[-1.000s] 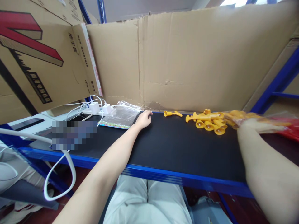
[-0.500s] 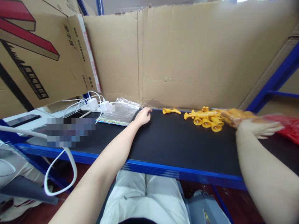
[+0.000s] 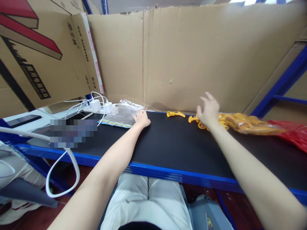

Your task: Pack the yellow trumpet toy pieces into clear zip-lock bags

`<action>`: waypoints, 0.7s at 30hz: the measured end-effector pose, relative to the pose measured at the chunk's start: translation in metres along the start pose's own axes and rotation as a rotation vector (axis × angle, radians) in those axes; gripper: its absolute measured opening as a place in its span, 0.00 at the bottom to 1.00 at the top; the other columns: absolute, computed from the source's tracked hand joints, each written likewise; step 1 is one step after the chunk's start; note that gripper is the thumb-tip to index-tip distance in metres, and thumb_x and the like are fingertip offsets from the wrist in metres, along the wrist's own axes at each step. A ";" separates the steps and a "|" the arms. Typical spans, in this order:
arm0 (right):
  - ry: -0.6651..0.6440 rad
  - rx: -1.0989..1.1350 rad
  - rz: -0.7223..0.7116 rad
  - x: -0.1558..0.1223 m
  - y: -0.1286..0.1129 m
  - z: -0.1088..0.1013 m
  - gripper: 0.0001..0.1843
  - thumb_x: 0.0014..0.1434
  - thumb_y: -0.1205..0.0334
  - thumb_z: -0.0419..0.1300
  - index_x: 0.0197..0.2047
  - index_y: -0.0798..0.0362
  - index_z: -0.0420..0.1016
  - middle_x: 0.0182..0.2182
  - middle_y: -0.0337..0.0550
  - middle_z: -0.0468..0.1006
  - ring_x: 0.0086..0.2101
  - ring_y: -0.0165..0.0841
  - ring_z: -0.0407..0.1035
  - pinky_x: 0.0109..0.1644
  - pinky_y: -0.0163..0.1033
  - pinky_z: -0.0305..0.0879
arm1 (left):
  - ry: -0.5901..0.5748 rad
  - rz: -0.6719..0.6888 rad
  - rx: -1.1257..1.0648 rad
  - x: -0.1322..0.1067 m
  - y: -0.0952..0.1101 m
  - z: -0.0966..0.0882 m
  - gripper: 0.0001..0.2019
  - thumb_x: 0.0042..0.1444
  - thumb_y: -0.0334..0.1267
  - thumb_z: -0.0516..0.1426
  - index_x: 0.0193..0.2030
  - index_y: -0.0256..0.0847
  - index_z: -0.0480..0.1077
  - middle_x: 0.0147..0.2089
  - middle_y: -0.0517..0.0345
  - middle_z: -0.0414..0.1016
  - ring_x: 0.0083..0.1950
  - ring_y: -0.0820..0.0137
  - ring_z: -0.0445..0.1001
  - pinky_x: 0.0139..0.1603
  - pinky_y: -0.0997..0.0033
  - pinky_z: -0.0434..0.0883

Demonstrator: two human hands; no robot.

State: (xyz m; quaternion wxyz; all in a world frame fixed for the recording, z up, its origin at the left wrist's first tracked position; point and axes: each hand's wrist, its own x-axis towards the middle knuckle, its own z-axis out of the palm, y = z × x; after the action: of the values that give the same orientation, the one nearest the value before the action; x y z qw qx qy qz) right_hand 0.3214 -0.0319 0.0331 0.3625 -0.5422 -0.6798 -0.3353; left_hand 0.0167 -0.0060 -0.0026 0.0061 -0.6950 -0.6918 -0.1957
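Note:
My left hand (image 3: pixel 142 119) rests at the right edge of a clear plastic bag (image 3: pixel 122 115) with a colourful strip along its front; the fingers are apart and touch the bag. Raised over a cluster of yellow plastic pieces with cup-shaped ends (image 3: pixel 223 120), my right hand (image 3: pixel 209 110) has its fingers spread and holds nothing. It hides part of that cluster. Between the hands, near the back, lies a single yellow plastic piece (image 3: pixel 176 114) with a cup-like end and a curved tail.
A clear bag of yellow parts (image 3: pixel 251 123) and a red plastic bag (image 3: pixel 292 132) lie at right on the black shelf (image 3: pixel 172 143). White chargers (image 3: pixel 95 105) with cables stand at left. A cardboard wall (image 3: pixel 187 60) closes the back. A blue rail (image 3: pixel 168 171) runs along the front.
My right hand has moved left and up from the bag of yellow parts to above the yellow cluster. My left hand has shifted slightly left onto the clear bag, its fingers spreading.

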 end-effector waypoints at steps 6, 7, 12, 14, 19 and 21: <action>-0.431 0.107 -0.289 -0.025 -0.036 0.040 0.19 0.60 0.60 0.47 0.52 0.54 0.68 0.59 0.51 0.61 0.59 0.42 0.54 0.63 0.57 0.43 | 0.117 -0.143 0.037 0.002 -0.005 -0.005 0.32 0.52 0.39 0.50 0.64 0.35 0.49 0.70 0.45 0.41 0.70 0.54 0.37 0.64 0.40 0.39; -0.517 0.122 -0.276 -0.028 -0.036 0.046 0.19 0.61 0.60 0.47 0.51 0.54 0.69 0.58 0.50 0.62 0.58 0.42 0.55 0.62 0.57 0.45 | 0.119 -0.165 0.050 0.003 -0.006 -0.005 0.33 0.52 0.40 0.50 0.65 0.34 0.48 0.70 0.44 0.39 0.70 0.53 0.35 0.64 0.40 0.38; -0.738 0.254 -0.132 -0.035 -0.028 0.067 0.22 0.62 0.59 0.45 0.53 0.61 0.69 0.53 0.54 0.69 0.53 0.39 0.63 0.59 0.45 0.57 | -0.165 -0.279 0.086 0.004 -0.012 -0.004 0.31 0.57 0.47 0.44 0.65 0.35 0.50 0.70 0.41 0.38 0.70 0.49 0.33 0.62 0.35 0.37; -0.745 0.265 -0.121 -0.034 -0.027 0.068 0.23 0.62 0.59 0.45 0.53 0.62 0.68 0.53 0.55 0.69 0.53 0.39 0.64 0.60 0.43 0.57 | -0.257 -0.295 0.073 0.005 -0.013 -0.003 0.29 0.59 0.46 0.41 0.65 0.37 0.51 0.70 0.42 0.39 0.69 0.49 0.36 0.61 0.35 0.37; -0.759 0.267 -0.103 -0.032 -0.029 0.064 0.22 0.62 0.60 0.46 0.54 0.61 0.69 0.53 0.55 0.69 0.54 0.40 0.63 0.60 0.44 0.56 | -0.199 -0.279 0.069 0.008 -0.015 -0.003 0.24 0.57 0.35 0.46 0.62 0.39 0.57 0.67 0.42 0.49 0.67 0.53 0.48 0.62 0.39 0.44; -0.763 0.269 -0.100 -0.032 -0.030 0.063 0.22 0.62 0.60 0.46 0.54 0.61 0.69 0.53 0.54 0.69 0.54 0.39 0.63 0.60 0.43 0.55 | -0.148 -0.261 0.053 0.008 -0.017 -0.004 0.23 0.55 0.31 0.46 0.60 0.38 0.59 0.64 0.40 0.56 0.65 0.54 0.54 0.62 0.41 0.48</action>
State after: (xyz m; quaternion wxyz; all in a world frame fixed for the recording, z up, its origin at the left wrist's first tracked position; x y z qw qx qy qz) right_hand 0.2886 -0.0002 -0.0285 0.1352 -0.5416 -0.8290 -0.0353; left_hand -0.0007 0.0010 -0.0011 -0.0520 -0.6112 -0.7798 -0.1250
